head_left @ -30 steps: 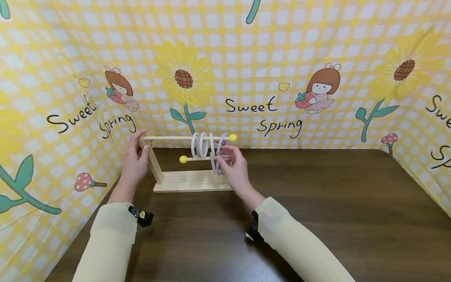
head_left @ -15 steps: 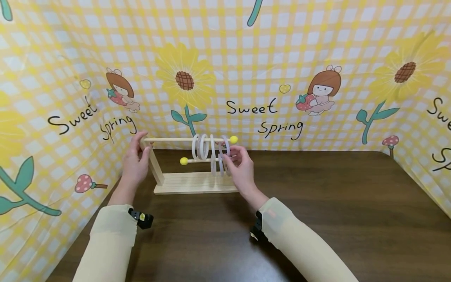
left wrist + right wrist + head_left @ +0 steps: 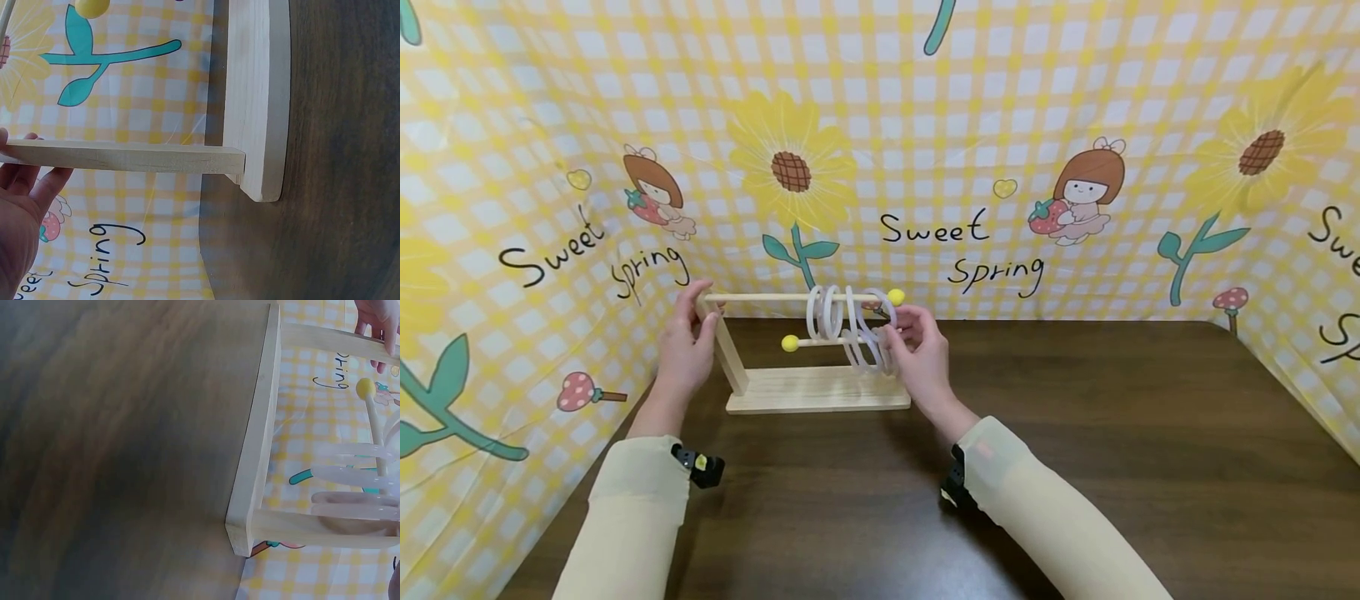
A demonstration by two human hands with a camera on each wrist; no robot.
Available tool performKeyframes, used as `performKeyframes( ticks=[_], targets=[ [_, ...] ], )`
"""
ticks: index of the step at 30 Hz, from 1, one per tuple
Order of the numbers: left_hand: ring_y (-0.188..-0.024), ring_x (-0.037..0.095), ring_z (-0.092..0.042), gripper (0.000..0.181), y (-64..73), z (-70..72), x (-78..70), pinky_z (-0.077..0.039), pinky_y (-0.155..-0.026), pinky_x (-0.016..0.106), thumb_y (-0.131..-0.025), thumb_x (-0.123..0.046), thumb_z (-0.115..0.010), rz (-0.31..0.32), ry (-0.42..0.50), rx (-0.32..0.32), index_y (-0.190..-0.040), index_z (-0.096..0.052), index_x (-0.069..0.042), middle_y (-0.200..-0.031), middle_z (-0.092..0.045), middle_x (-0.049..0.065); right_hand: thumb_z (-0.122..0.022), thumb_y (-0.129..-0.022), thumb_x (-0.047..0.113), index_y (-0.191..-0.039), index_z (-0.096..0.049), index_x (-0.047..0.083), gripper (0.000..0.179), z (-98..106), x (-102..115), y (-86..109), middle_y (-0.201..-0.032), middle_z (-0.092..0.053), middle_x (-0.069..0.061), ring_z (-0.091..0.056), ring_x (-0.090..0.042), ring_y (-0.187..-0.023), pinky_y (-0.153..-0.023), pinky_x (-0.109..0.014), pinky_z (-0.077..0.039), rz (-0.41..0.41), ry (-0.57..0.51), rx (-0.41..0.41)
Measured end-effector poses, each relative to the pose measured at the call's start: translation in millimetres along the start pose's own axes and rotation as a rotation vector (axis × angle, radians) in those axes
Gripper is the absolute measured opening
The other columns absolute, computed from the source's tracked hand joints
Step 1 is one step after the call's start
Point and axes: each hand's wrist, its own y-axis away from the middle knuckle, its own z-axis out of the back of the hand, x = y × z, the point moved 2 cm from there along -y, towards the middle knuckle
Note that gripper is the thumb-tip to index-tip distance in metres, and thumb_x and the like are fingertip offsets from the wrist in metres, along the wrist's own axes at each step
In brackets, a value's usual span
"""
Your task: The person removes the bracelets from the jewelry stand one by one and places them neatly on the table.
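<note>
A wooden stand (image 3: 820, 390) carries an upper rod (image 3: 760, 297) and a lower rod (image 3: 808, 342), each tipped with a yellow ball. Several pale translucent rings (image 3: 813, 313) hang about the upper rod; others lie lower at the right, around the lower rod. My left hand (image 3: 687, 337) grips the top of the left wooden post (image 3: 137, 157), thumb on the near side. At the right end, my right hand (image 3: 921, 350) pinches a tilted pale purple ring (image 3: 891, 307) close beside the upper rod's yellow ball (image 3: 896, 297). The right post is mostly hidden behind rings and hand.
The stand's base rests on a dark brown wooden table (image 3: 1075, 450), near its back edge. A yellow checked cloth (image 3: 955, 150) with printed flowers rises behind and on both sides, close to the left hand.
My right hand has shifted to the right, drawing the pinched ring with it. That ring now leans more, and the lower rings slant. The left hand keeps its place on the post.
</note>
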Motion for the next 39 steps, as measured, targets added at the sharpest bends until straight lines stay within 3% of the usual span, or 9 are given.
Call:
performKeyframes(
  ticks=[20, 23, 27, 32, 39],
  targets=[
    [-0.109, 0.03, -0.056, 0.043, -2.5, -2.4, 1.8, -0.039, -0.08, 0.013, -0.101, -0.002, -0.045, -0.001, -0.022, -0.011, -0.143, -0.04, -0.011, -0.12, -0.061, 0.02, -0.062, -0.092, -0.003, -0.113, -0.055, -0.003, 0.022, 22.1, 11.0, -25.4, -0.09, -0.065, -0.018, -0.063, -0.028, -0.067, -0.058, -0.022, -0.049, 0.145, 0.182, 0.037],
    [-0.107, 0.016, -0.057, 0.043, -2.4, -1.7, 2.0, -0.039, -0.08, 0.014, -0.101, -0.003, -0.045, -0.002, -0.023, -0.016, -0.143, -0.04, -0.013, -0.119, -0.062, 0.02, -0.063, -0.091, -0.005, -0.112, -0.054, -0.004, 0.023, 27.6, 12.8, -28.2, -0.089, -0.065, -0.02, -0.062, -0.026, -0.065, -0.056, -0.021, -0.048, 0.17, 0.174, 0.031],
    [-0.105, 0.012, -0.055, 0.044, -2.0, -0.7, 1.8, -0.039, -0.08, 0.015, -0.101, -0.003, -0.045, -0.005, -0.024, -0.019, -0.144, -0.04, -0.014, -0.119, -0.061, 0.02, -0.063, -0.092, -0.004, -0.113, -0.054, -0.005, 0.023, 34.7, 15.8, -30.6, -0.089, -0.065, -0.021, -0.061, -0.028, -0.064, -0.054, -0.025, -0.048, 0.172, 0.181, 0.027],
    [-0.109, 0.031, -0.056, 0.045, -0.6, -0.7, 0.5, -0.039, -0.08, 0.014, -0.101, -0.001, -0.045, -0.006, -0.017, -0.011, -0.144, -0.039, -0.013, -0.12, -0.061, 0.022, -0.061, -0.091, -0.009, -0.112, -0.052, -0.011, 0.023, 44.1, 31.5, -30.2, -0.087, -0.063, -0.024, -0.061, -0.036, -0.064, -0.053, -0.029, -0.048, 0.181, 0.206, 0.027],
    [-0.108, 0.031, -0.056, 0.045, 0.0, -0.7, 1.2, -0.039, -0.079, 0.015, -0.101, -0.001, -0.045, -0.003, -0.013, -0.005, -0.144, -0.039, -0.014, -0.12, -0.061, 0.023, -0.058, -0.091, -0.011, -0.111, -0.051, -0.011, 0.021, 63.4, 53.8, -28.7, -0.086, -0.061, -0.025, -0.058, -0.038, -0.065, -0.056, -0.018, -0.045, 0.188, 0.266, 0.019]
  ],
)
